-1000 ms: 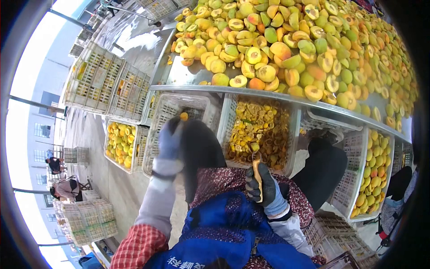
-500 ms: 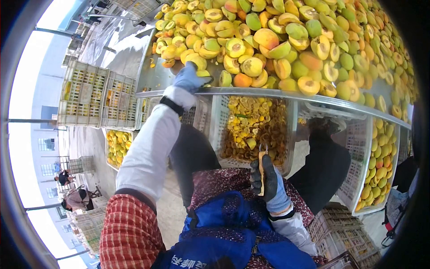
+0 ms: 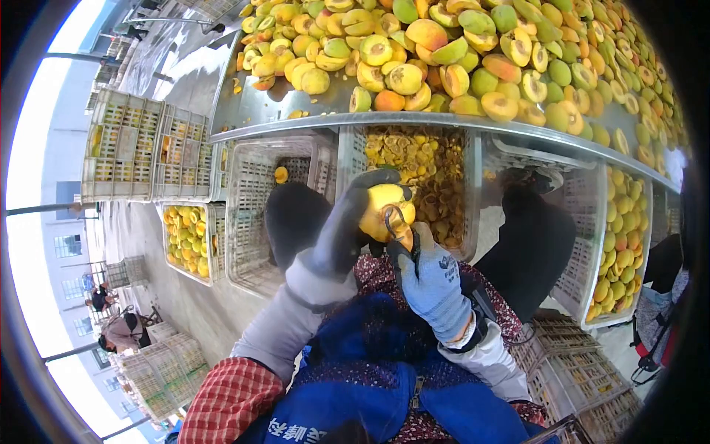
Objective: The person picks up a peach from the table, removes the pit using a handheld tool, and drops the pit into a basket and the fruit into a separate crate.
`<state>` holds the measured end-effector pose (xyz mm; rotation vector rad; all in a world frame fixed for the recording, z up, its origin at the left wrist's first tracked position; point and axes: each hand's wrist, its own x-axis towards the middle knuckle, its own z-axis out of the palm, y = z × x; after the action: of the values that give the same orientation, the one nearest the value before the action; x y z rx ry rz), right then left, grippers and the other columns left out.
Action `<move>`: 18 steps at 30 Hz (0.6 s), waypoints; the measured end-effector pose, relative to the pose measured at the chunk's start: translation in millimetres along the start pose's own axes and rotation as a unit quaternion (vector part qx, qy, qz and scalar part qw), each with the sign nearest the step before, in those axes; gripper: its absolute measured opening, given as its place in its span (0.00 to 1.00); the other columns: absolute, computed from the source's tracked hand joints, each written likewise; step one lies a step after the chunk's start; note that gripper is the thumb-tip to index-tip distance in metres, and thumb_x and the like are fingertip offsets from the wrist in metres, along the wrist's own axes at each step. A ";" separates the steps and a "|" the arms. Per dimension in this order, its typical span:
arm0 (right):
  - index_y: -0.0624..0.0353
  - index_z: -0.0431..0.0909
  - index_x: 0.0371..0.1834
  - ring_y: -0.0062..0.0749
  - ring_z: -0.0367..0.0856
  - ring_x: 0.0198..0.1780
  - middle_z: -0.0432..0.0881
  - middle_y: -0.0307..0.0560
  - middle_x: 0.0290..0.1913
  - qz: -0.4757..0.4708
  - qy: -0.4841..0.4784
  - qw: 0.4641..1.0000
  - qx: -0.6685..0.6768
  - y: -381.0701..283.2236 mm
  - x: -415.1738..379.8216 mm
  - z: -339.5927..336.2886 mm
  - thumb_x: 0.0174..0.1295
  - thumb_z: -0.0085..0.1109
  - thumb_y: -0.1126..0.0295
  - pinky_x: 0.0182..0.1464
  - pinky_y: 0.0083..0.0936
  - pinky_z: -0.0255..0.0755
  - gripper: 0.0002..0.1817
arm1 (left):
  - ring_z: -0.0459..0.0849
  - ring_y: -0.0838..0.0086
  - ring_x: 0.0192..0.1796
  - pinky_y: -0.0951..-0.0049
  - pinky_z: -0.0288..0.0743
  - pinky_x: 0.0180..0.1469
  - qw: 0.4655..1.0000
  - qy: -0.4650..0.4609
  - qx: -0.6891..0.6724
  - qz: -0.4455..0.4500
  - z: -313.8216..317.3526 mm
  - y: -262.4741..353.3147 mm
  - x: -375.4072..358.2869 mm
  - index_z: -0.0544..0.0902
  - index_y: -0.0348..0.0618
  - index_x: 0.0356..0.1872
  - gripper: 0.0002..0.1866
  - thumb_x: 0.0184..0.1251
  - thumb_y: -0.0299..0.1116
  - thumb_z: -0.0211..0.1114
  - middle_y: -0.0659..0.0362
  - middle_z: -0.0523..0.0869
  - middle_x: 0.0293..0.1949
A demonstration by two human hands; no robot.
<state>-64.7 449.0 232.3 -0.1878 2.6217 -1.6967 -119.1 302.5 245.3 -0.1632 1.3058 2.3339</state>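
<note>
My left hand (image 3: 347, 222), in a dark-palmed glove, is wrapped round a yellow fruit (image 3: 384, 212) in front of my chest. My right hand (image 3: 433, 281), in a blue and black glove, grips a small tool (image 3: 403, 235) with a wooden handle and a curved metal loop. The loop is at the fruit's surface, facing my left hand. Below and behind the hands is a crate of fruit scraps (image 3: 441, 189). Halved and whole fruit (image 3: 458, 81) lie heaped on the metal table (image 3: 274, 107) beyond.
A crate (image 3: 251, 170) with one fruit half stands left of my knee. A fruit-filled crate (image 3: 188, 240) sits on the floor farther left, near stacked crates (image 3: 122, 148). Another full crate (image 3: 625, 244) is at the right. People (image 3: 124, 333) are at the far left; a co-worker's sleeve (image 3: 651, 325) shows at right.
My left hand has come back from the table to my chest with a fruit in it. The tool in my right hand has risen to meet the fruit.
</note>
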 end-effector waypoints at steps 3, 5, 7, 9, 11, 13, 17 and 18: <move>0.63 0.69 0.36 0.54 0.75 0.27 0.72 0.59 0.23 -0.015 0.000 0.999 -0.038 -10.5 -5.8 -2.5 0.53 0.56 0.71 0.27 0.40 0.68 0.11 | 0.76 0.78 0.44 0.79 0.69 0.48 0.988 0.068 0.113 0.074 11.4 -6.3 -10.8 0.70 0.36 0.54 0.17 0.70 0.36 0.51 0.57 0.77 0.44; 0.62 0.69 0.36 0.54 0.75 0.26 0.72 0.59 0.24 -0.017 0.003 0.999 -0.047 -14.6 -9.2 -3.5 0.53 0.57 0.70 0.26 0.39 0.68 0.11 | 0.75 0.78 0.46 0.78 0.68 0.50 0.988 0.084 0.079 0.102 12.5 -9.0 -16.1 0.72 0.35 0.51 0.16 0.70 0.36 0.52 0.57 0.77 0.43; 0.62 0.68 0.36 0.53 0.75 0.26 0.72 0.58 0.24 -0.018 0.009 0.998 -0.059 -11.0 -14.1 -2.2 0.53 0.57 0.69 0.26 0.39 0.68 0.11 | 0.75 0.78 0.45 0.80 0.67 0.50 0.975 0.112 0.143 0.128 13.5 -12.5 -18.7 0.73 0.34 0.49 0.14 0.70 0.34 0.52 0.58 0.78 0.42; 0.62 0.69 0.39 0.52 0.76 0.26 0.73 0.59 0.25 -0.081 0.054 0.992 -0.084 0.3 -23.2 4.7 0.54 0.57 0.68 0.26 0.38 0.69 0.13 | 0.74 0.80 0.45 0.81 0.66 0.49 0.960 0.093 0.224 0.141 7.0 -14.5 -24.4 0.74 0.33 0.48 0.13 0.68 0.32 0.53 0.58 0.78 0.42; 0.64 0.69 0.43 0.53 0.76 0.26 0.74 0.60 0.27 -0.066 0.013 0.994 -0.087 -4.8 -24.6 -1.1 0.54 0.57 0.67 0.26 0.38 0.70 0.16 | 0.74 0.80 0.43 0.81 0.67 0.47 0.963 0.079 0.224 0.124 3.2 -6.7 -27.4 0.74 0.33 0.47 0.12 0.67 0.29 0.54 0.58 0.78 0.41; 0.66 0.69 0.46 0.53 0.77 0.27 0.75 0.61 0.29 -0.052 -0.028 0.994 -0.090 -6.4 -28.4 -2.3 0.55 0.57 0.67 0.27 0.38 0.71 0.19 | 0.76 0.78 0.46 0.79 0.68 0.49 0.943 0.025 0.317 0.100 0.0 -1.6 -30.0 0.74 0.33 0.48 0.13 0.69 0.32 0.52 0.58 0.79 0.41; 0.74 0.58 0.58 0.53 0.76 0.28 0.75 0.62 0.28 -0.032 -0.062 0.997 -0.023 -3.0 -39.9 5.3 0.57 0.53 0.69 0.31 0.38 0.69 0.28 | 0.74 0.80 0.43 0.81 0.67 0.47 0.947 0.021 0.314 0.064 8.3 4.8 -37.4 0.75 0.33 0.47 0.13 0.65 0.30 0.54 0.59 0.79 0.41; 0.74 0.58 0.59 0.53 0.76 0.31 0.76 0.63 0.31 -0.013 -0.067 0.997 0.022 -2.4 -42.9 7.6 0.57 0.53 0.69 0.34 0.37 0.70 0.29 | 0.74 0.80 0.43 0.81 0.67 0.47 0.947 0.021 0.315 0.064 7.1 3.0 -38.6 0.75 0.33 0.47 0.13 0.65 0.30 0.54 0.59 0.79 0.41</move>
<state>-21.3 445.8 229.0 -0.3236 2.4945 -1.6855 -85.3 294.3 263.7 0.0794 2.0573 1.8938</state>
